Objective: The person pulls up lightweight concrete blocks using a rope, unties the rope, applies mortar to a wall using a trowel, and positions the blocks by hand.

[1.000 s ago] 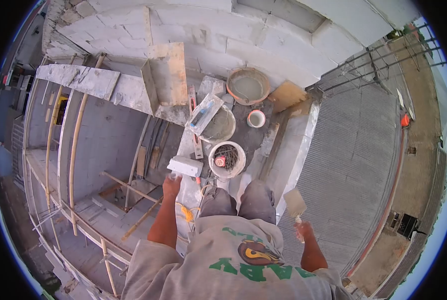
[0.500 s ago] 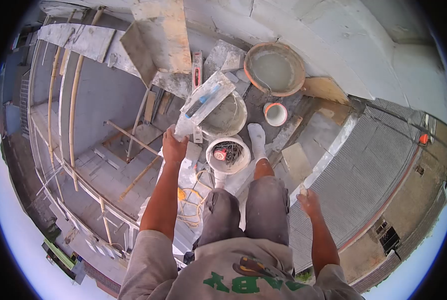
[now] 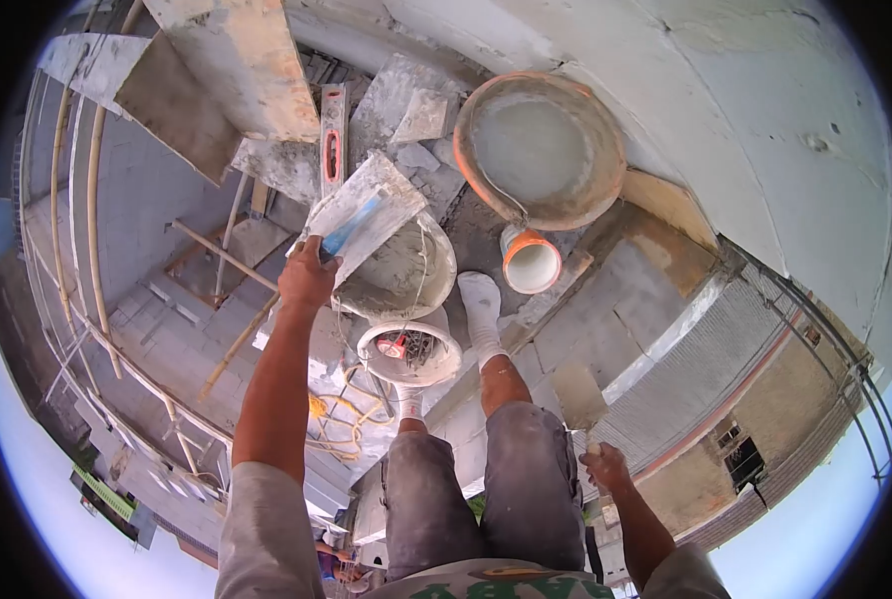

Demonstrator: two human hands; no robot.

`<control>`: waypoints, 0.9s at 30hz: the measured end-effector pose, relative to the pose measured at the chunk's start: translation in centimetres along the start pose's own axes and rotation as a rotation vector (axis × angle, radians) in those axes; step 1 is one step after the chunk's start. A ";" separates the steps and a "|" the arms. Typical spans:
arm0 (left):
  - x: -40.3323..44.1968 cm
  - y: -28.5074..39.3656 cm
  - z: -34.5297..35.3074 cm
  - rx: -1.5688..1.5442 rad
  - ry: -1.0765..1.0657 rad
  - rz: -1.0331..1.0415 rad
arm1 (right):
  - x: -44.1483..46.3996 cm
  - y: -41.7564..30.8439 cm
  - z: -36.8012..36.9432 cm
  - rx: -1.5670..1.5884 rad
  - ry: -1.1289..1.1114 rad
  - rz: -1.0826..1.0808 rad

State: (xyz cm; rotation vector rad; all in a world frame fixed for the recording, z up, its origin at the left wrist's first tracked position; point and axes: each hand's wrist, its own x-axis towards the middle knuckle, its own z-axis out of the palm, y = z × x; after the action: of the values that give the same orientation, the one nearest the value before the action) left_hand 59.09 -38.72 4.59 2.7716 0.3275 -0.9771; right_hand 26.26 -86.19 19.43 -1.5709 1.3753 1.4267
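Observation:
My left hand (image 3: 308, 275) is closed at the near edge of a plastering float (image 3: 381, 200) with a blue handle (image 3: 351, 228). The float's mortar-smeared board lies tilted over the left side of a bucket of grey mortar (image 3: 406, 270). Out to the right, my right hand (image 3: 605, 467) is closed round the handle of a trowel (image 3: 578, 397), its flat blade pointing away from me. In front of my knees stands a white bucket (image 3: 446, 367) with nails and a red tape measure (image 3: 393, 345) in it.
A large round basin (image 3: 610, 135) of greyish liquid stands by the wall, with an orange-rimmed pail (image 3: 533, 265) nearby. A spirit level (image 3: 334, 140) lies beyond the float. Yellow cord (image 3: 331, 419) is at left; bamboo scaffolding (image 3: 94, 200) borders a drop.
My left hand has moved left, up to the float's blue handle. My right hand has come lower, and the trowel blade shows more clearly. The camera view has shifted toward the basin.

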 end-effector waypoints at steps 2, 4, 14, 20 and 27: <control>-0.4 -1.1 -0.1 -0.113 0.115 0.081 | -0.1 -0.9 -0.5 -0.008 0.005 -0.003; -1.3 -0.9 -2.1 -0.214 0.244 0.144 | 0.0 -1.4 -0.8 0.032 0.005 -0.019; -6.1 1.9 -7.9 -1.936 0.013 -0.196 | 0.8 -2.2 0.0 0.188 0.007 -0.104; -9.8 7.8 -3.9 -2.242 -0.082 -0.320 | -3.1 -5.3 -0.4 -0.210 0.412 -0.845; -10.3 7.0 -0.8 -2.177 -0.279 -0.384 | -11.3 -15.2 -2.1 -0.298 0.203 -1.003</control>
State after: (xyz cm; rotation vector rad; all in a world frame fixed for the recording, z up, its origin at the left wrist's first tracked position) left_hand 53.62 -46.76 12.39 0.5889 1.0034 -0.3568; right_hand 42.53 -80.60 27.58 -2.1752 0.2957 0.8560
